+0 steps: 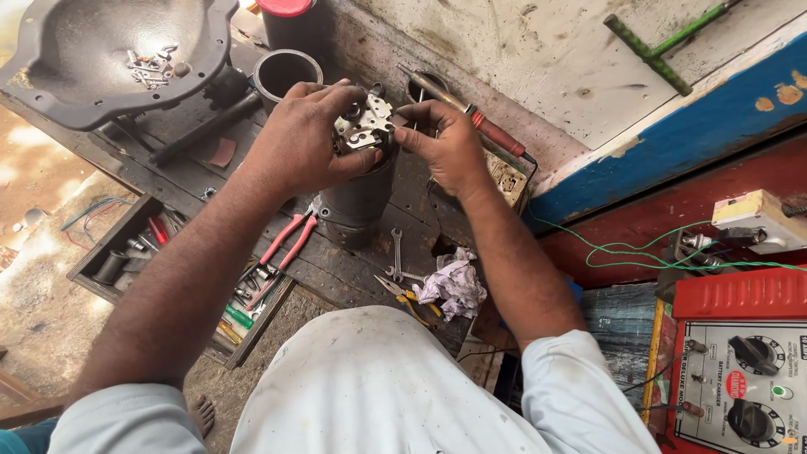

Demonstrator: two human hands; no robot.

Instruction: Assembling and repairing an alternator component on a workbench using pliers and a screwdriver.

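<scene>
A dark metal motor cylinder (357,197) stands upright on a worn wooden bench (336,265). On its top sits a silvery brush plate (363,126) with small fittings. My left hand (298,139) wraps around the top of the cylinder and the plate's left side. My right hand (445,143) pinches the plate's right edge with thumb and fingers.
Red-handled pliers (290,240), a small spanner (396,256), yellow-handled pliers (408,301) and a crumpled rag (454,286) lie on the bench. A metal bowl (109,59) holds screws. A soldering iron (471,118), a tool tray (181,286) and a battery charger (740,370) are nearby.
</scene>
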